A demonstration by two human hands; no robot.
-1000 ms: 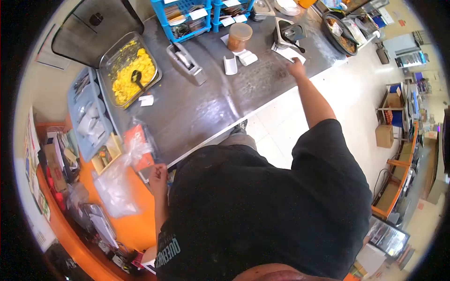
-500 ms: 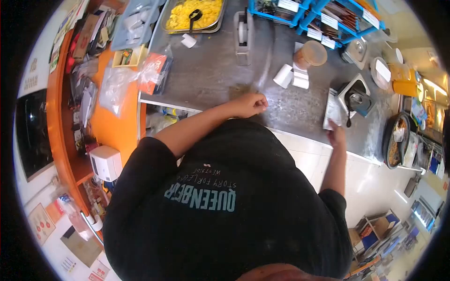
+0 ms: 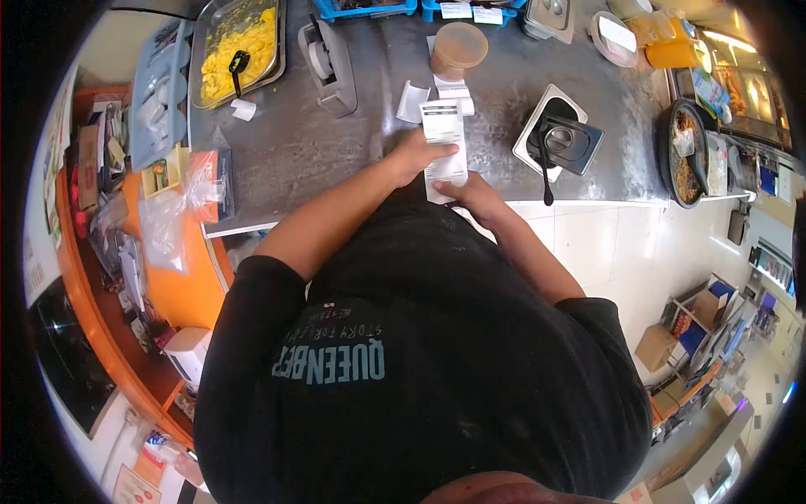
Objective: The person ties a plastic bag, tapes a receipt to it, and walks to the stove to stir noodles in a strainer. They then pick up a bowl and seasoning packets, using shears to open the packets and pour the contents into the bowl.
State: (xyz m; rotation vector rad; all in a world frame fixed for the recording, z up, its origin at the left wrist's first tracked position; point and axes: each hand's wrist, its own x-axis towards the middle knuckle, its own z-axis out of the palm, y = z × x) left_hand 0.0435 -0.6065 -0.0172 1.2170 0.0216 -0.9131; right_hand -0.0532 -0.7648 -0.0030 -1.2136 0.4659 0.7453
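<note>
A long white printed slip [image 3: 445,126] is held upright in front of my body by both hands. My left hand [image 3: 418,156] grips its left side, thumb across the print. Lower down, my right hand [image 3: 475,198] pinches the bottom right of the slip. Just behind it on the dark counter [image 3: 369,160] lie a curled white paper [image 3: 413,102] and another paper [image 3: 460,94], partly under a round tub with brown contents [image 3: 458,52]. To the right sits a metal container [image 3: 571,144] in a white-rimmed tray [image 3: 529,141], with a black ladle [image 3: 544,164].
A tray of yellow food [image 3: 243,63] with a black spoon stands at the back left, near a grey dispenser [image 3: 329,71]. Blue baskets [image 3: 369,10] line the back edge. A black pan [image 3: 682,164] sits at the right, and an orange shelf unit [image 3: 159,294] at the left.
My right hand has moved left from beside the metal container, bringing the slip in front of me. My left hand has taken hold of it too. The view has shifted right.
</note>
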